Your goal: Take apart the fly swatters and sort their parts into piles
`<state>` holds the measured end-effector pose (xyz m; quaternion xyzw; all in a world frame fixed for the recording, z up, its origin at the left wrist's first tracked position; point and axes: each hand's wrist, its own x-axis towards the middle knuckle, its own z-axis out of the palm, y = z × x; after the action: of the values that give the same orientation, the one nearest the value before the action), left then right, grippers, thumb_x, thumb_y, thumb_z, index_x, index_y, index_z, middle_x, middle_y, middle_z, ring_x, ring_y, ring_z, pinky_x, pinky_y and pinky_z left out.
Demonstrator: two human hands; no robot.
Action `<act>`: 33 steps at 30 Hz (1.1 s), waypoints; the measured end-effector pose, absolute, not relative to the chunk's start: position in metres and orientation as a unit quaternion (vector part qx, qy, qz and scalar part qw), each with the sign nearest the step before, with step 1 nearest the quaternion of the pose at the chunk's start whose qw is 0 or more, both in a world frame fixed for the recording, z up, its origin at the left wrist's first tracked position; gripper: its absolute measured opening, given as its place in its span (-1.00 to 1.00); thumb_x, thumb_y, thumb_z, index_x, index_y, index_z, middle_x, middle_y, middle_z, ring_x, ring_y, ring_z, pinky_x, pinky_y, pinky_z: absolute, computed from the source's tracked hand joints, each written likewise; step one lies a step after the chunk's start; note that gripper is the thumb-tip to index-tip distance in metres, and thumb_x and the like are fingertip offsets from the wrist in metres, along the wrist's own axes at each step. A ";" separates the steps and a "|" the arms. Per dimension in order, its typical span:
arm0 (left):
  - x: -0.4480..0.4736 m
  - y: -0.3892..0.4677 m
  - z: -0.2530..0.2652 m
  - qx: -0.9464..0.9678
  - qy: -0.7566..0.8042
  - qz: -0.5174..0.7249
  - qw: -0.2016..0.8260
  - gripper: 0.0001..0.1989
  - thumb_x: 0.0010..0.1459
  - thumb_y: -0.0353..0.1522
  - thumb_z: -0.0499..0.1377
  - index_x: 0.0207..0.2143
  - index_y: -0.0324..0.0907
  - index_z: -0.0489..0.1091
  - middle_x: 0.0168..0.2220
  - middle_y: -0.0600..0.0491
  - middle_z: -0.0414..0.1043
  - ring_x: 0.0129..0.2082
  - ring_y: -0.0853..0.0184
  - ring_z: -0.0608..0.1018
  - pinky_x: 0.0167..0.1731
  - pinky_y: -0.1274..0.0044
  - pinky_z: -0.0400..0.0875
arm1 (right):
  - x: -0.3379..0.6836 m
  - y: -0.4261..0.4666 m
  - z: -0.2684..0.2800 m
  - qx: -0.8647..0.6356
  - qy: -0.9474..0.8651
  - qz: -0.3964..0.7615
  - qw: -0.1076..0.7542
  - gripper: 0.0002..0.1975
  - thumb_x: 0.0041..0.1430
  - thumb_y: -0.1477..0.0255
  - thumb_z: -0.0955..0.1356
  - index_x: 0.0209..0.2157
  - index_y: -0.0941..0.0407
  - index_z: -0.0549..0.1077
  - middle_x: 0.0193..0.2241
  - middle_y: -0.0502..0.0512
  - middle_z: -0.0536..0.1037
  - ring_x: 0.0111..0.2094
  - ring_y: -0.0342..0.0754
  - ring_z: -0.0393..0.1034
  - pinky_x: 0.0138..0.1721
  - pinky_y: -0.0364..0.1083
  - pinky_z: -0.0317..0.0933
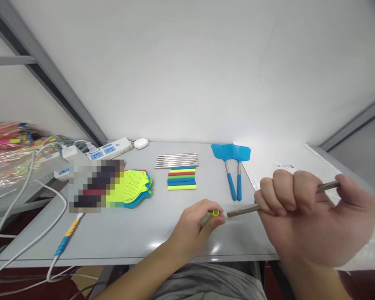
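My left hand point(190, 229) pinches a yellow-green plastic handle tube point(215, 213), its hollow end turned up toward the right. Fingers of my right hand point(309, 225) are wrapped around a thin metal rod point(243, 211), held at a slant above the table. The rod's lower tip is close to the tube's open end, with a small gap between them. Behind my hands lie several colored handle tubes point(181, 180) in a row and several shiny metal rods point(176, 161) side by side. Two blue fly swatters point(233, 168) with blue handles lie farther right.
At the left is a stack of yellow and blue mesh swatter heads point(136, 187), beside a blurred-out object point(96, 185). A power strip point(109, 149), white cables point(34, 166) and a white mouse-shaped item point(141, 143) sit behind. A white plastic bag point(268, 160) covers the table's right side.
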<state>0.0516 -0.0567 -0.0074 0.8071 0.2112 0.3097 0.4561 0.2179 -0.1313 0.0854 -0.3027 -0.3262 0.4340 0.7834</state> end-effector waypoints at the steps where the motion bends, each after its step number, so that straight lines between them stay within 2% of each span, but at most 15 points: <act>1: 0.052 -0.058 -0.009 0.810 0.220 0.284 0.463 -0.87 0.31 -0.29 0.07 -0.20 -0.13 0.37 -0.26 0.08 0.49 -0.26 0.39 0.50 -0.21 0.55 0.37 | 0.219 -0.132 0.086 -0.302 -0.329 0.427 0.786 -0.50 0.18 0.10 0.17 -0.69 0.11 0.02 -0.69 -0.06 -0.03 -0.64 -0.16 -0.06 -0.62 -0.08 -0.16; 6: 0.048 -0.060 -0.010 0.824 0.239 0.220 0.465 -0.78 0.36 -0.26 -0.04 -0.16 -0.12 0.35 -0.22 0.05 0.48 -0.21 0.35 0.50 -0.17 0.52 0.37 | 0.215 -0.130 0.086 -0.290 -0.337 0.426 0.788 -0.50 0.19 0.11 0.15 -0.67 0.11 -0.05 -0.69 -0.06 -0.04 -0.64 -0.16 -0.11 -0.62 -0.07 -0.19; 10: 0.047 -0.063 -0.012 0.842 0.240 0.193 0.444 -0.72 0.38 -0.24 -0.10 -0.23 -0.14 0.34 -0.26 0.04 0.44 -0.25 0.33 0.47 -0.24 0.51 0.36 | 0.210 -0.127 0.084 -0.270 -0.351 0.432 0.786 -0.51 0.17 0.11 0.16 -0.67 0.11 -0.07 -0.69 -0.06 -0.06 -0.65 -0.16 -0.13 -0.63 -0.08 -0.21; 16: 0.048 -0.065 -0.016 0.850 0.242 0.221 0.413 -0.76 0.38 -0.30 -0.10 -0.16 -0.14 0.33 -0.20 0.03 0.42 -0.19 0.32 0.44 -0.19 0.50 0.35 | 0.212 -0.129 0.087 -0.258 -0.346 0.430 0.793 -0.51 0.16 0.11 0.16 -0.67 0.11 -0.08 -0.69 -0.07 -0.08 -0.65 -0.17 -0.16 -0.64 -0.10 -0.23; 26: 0.047 -0.065 -0.015 0.849 0.241 0.232 0.409 -0.73 0.37 -0.29 -0.09 -0.03 -0.14 0.31 -0.25 0.04 0.44 -0.27 0.34 0.46 -0.26 0.53 0.36 | 0.209 -0.126 0.089 -0.258 -0.372 0.429 0.782 -0.49 0.16 0.11 0.17 -0.70 0.10 -0.06 -0.72 -0.09 -0.09 -0.68 -0.19 -0.18 -0.66 -0.12 -0.21; 33: 0.046 -0.065 -0.017 0.851 0.234 0.243 0.403 -0.75 0.38 -0.27 -0.12 -0.13 -0.14 0.31 -0.30 0.07 0.39 -0.33 0.37 0.41 -0.29 0.55 0.32 | 0.204 -0.124 0.090 -0.250 -0.370 0.455 0.771 -0.51 0.13 0.14 0.17 -0.72 0.10 -0.04 -0.74 -0.08 -0.07 -0.68 -0.19 -0.17 -0.66 -0.13 -0.21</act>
<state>0.0456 -0.0655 -0.0175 0.8509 0.2343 0.2431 0.4026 0.2039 -0.1238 0.0897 -0.2499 -0.3702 0.4547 0.7706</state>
